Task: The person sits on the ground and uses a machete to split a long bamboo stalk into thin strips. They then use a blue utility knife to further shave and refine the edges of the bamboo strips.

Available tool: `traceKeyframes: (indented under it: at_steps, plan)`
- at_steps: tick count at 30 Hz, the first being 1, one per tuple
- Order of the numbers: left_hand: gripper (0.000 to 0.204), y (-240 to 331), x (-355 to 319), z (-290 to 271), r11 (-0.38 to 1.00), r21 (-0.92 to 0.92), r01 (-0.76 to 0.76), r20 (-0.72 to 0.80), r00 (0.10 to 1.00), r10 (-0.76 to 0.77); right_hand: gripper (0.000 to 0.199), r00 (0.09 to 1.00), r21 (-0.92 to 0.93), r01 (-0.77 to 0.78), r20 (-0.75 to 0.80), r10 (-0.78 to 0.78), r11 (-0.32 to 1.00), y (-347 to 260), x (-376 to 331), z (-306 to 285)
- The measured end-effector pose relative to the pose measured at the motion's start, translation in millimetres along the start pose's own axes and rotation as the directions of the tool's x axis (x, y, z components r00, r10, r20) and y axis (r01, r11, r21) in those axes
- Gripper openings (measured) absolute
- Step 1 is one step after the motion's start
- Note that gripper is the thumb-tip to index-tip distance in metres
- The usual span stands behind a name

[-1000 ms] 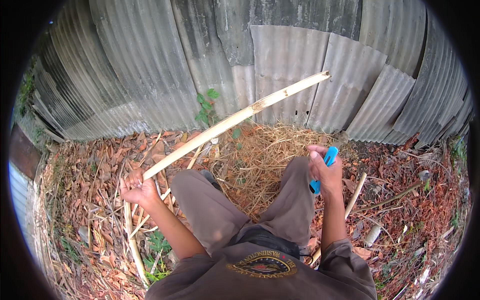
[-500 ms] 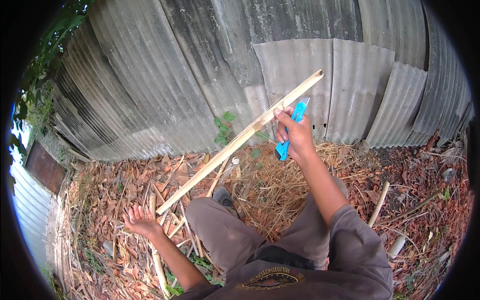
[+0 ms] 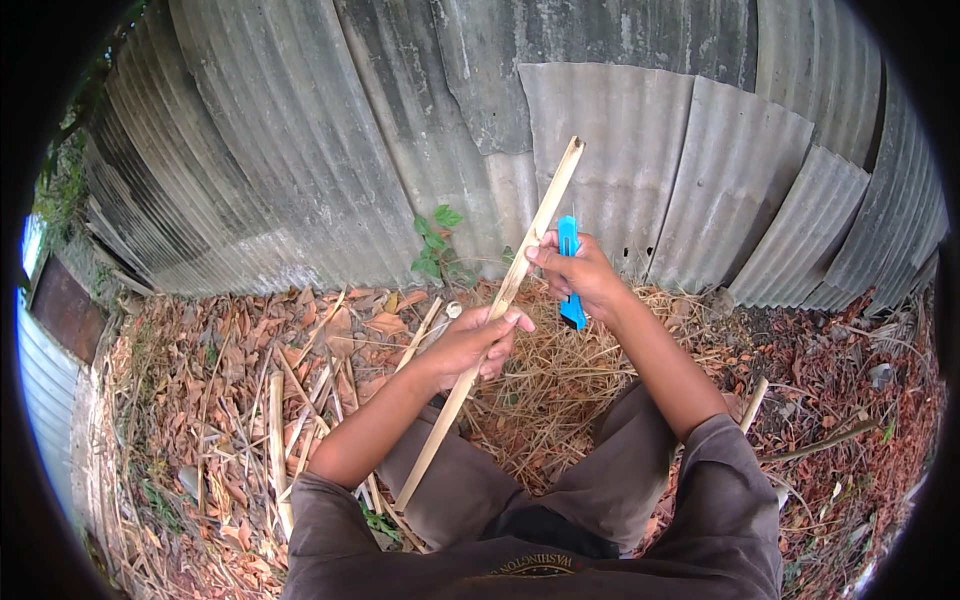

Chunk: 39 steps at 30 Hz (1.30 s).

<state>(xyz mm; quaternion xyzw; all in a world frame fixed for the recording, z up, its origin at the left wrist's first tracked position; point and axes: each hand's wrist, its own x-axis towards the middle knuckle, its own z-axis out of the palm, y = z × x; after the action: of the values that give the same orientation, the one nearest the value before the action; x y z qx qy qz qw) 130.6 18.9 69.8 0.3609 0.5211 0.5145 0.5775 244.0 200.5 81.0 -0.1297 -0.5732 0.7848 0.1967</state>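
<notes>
My left hand (image 3: 480, 345) wraps around a long, pale bamboo strip (image 3: 497, 308), flat and splintery, at its middle. My right hand (image 3: 580, 275) pinches the strip higher up while also closed on a smooth blue plastic utility knife (image 3: 570, 270). The strip's long axis runs diagonally, its lower end near my lap, its upper end pointing up and right toward the grey corrugated wall (image 3: 400, 130). Dry brown leaves (image 3: 220, 380) and straw (image 3: 560, 380) cover the ground.

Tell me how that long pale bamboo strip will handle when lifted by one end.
The long pale bamboo strip looks stiff: it stays straight between the left hand and right hand. It is thin and flat, so probably light and unlikely to roll. Its split edges look rough, so likely not slippery, perhaps splintery.
</notes>
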Motion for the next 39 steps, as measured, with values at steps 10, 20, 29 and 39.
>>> traceKeyframes:
  at_steps: [10, 20, 29, 39]
  plan:
    - [0.026, -10, 18, -18, 0.899, -0.435, -0.052, -0.333, 0.937, -0.107, 0.018, 0.953, -0.13, -0.293, -0.117, 0.279, 0.947, 109, 33, -101]
    - [0.037, -11, -15, -12, 0.891, -0.447, -0.079, -0.289, 0.955, -0.061, 0.039, 0.996, -0.826, 0.046, -0.002, -0.084, 0.563, 66, -5, -9]
    - [0.039, -22, 22, -27, 0.946, -0.323, 0.035, -0.237, 0.965, -0.116, 0.039, 0.965, -0.8, 0.177, 0.027, -0.261, 0.573, 62, 13, -22]
    - [0.039, -12, 33, -31, 0.968, -0.157, 0.197, -0.14, 0.965, -0.22, 0.064, 0.968, -0.96, 0.039, -0.033, -0.249, 0.277, 48, 13, -31]
